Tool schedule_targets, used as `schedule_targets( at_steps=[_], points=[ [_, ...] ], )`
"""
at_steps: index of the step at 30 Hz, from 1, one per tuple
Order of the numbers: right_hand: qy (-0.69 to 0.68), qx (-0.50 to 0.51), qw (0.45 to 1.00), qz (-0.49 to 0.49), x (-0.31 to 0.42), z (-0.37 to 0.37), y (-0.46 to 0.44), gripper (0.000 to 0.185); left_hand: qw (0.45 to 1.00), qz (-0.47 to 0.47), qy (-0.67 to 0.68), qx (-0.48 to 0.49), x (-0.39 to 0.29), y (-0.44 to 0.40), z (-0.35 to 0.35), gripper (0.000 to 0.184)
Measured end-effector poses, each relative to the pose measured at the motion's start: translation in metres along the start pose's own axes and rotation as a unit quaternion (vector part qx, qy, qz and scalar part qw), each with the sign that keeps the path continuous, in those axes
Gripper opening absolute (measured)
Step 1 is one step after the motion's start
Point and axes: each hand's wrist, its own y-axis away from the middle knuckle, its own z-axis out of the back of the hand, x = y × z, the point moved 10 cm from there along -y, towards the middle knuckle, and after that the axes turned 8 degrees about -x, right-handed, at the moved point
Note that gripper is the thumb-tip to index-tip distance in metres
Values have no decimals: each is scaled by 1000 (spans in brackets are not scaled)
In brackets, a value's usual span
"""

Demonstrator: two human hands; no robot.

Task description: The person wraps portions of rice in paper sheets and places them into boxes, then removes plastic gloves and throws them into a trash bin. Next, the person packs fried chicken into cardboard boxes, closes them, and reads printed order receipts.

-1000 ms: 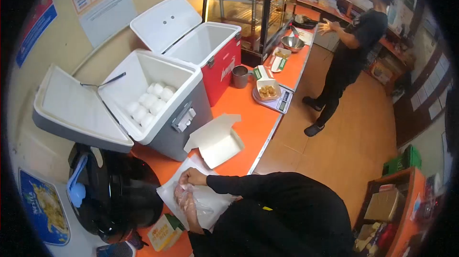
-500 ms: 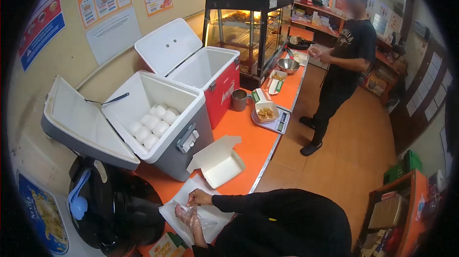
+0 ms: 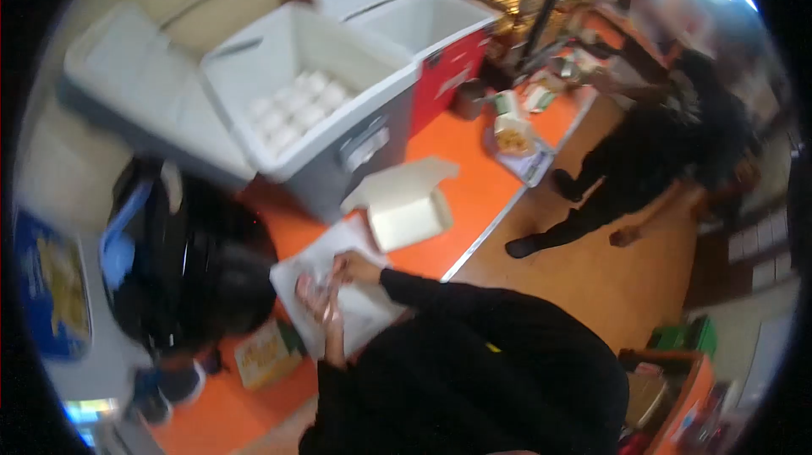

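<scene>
A clear plastic glove (image 3: 331, 316) covers my left hand (image 3: 318, 296), which is held over a sheet of white paper (image 3: 368, 313) on the counter. Blur and the film of the glove hide how its fingers lie. My right hand (image 3: 357, 269) is bare and reaches in from the right, its fingertips closed on the clear plastic beside the left hand. Just beyond the paper stands an open white food box (image 3: 410, 220) with its lid folded back. It looks vacant inside.
A grey cooler (image 3: 372, 146) holds several white round bundles; a red cooler (image 3: 448, 74) stands behind. A black pot (image 3: 199, 260) sits at left. Farther along the orange counter (image 3: 461, 146) are a mug (image 3: 469, 100), filled food boxes and a scale (image 3: 533, 166). Another person (image 3: 702, 117) bends at right.
My view has tilted and blurred, shifting the coolers and counter in the frame. My right hand remains at the glove on my left hand. The other person has gone from upright to bent over, one arm lowered.
</scene>
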Motion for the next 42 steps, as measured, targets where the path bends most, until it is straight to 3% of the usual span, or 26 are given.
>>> schedule_targets(
  at_steps=[1,3,4,5,7,9,10,12,14,16,20,26,28,38,40,42],
  points=[
    [1,4,998,-68,-3,-1,4,7,996,-76,-40,4,-8,2,4,52],
    [25,17,996,-83,9,-7,10,6,997,-47,5,-54,-18,-2,11,52],
    [-22,47,996,-67,10,-13,10,5,997,8,52,-56,-3,2,14,51],
    [-37,50,992,-110,-2,-12,10,8,993,76,65,-64,5,2,14,48],
    [-11,48,992,-120,4,-12,12,8,991,38,116,-55,-7,-5,15,39],
    [13,51,991,-119,7,-12,12,7,976,96,169,-94,13,-3,17,27],
    [21,51,992,-114,10,-12,12,6,977,100,158,-103,18,-3,21,27],
    [10,56,991,-124,13,-16,12,5,971,192,120,-80,40,-1,15,25],
    [34,51,989,-138,13,-17,11,6,968,174,158,-90,39,0,13,23],
    [8,49,989,-138,13,-19,11,7,966,208,151,-34,27,-1,5,22],
    [28,76,986,-144,9,-24,7,8,967,169,165,-95,3,-4,19,20],
    [0,92,983,-158,15,-32,9,12,987,137,10,-83,6,-4,25,19],
    [-4,101,979,-175,11,-33,10,13,975,170,77,-122,26,0,27,20],
    [-17,114,976,-184,10,-37,10,14,976,169,62,-119,17,0,32,20],
    [-18,112,977,-179,12,-37,10,13,956,263,31,-127,28,6,30,24],
    [-12,115,978,-173,13,-37,9,13,955,262,59,-126,20,6,26,25]
  ],
)
